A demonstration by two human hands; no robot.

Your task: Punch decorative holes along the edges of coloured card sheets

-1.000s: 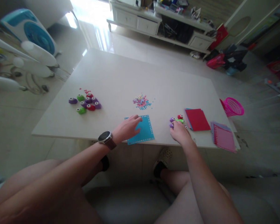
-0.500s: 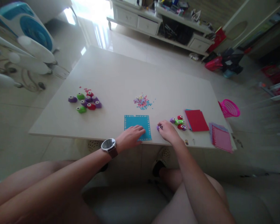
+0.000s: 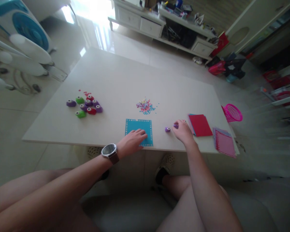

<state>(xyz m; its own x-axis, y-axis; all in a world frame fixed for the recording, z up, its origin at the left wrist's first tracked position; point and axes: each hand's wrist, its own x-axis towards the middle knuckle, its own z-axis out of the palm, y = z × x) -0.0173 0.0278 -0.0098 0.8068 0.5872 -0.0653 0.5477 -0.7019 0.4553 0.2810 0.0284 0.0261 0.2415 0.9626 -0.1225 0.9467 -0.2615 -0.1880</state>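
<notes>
My left hand (image 3: 132, 140), with a watch on its wrist, lies flat with fingers stretched on the near edge of a blue paper sheet (image 3: 138, 126) whose border is punched with holes. My right hand (image 3: 184, 131) sits to the right of the sheet, its fingers curled down onto a group of small craft punches, mostly hidden under it. A purple punch (image 3: 176, 125) shows at its fingertips. A second purple punch (image 3: 167, 129) stands alone between the hand and the blue sheet. A heap of tiny coloured paper bits (image 3: 145, 106) lies behind the sheet.
Several purple, green and red punches (image 3: 85, 106) are clustered at the table's left. A red sheet stack (image 3: 200, 124) and a pink punched stack (image 3: 224, 143) lie to the right on the white table (image 3: 125, 74). A pink basket (image 3: 232, 112) hangs past the right edge.
My right hand carried a purple punch leftward, set it down near the blue sheet, and went back to the punch group. The left hand stayed on the sheet. The camera shifted slightly.
</notes>
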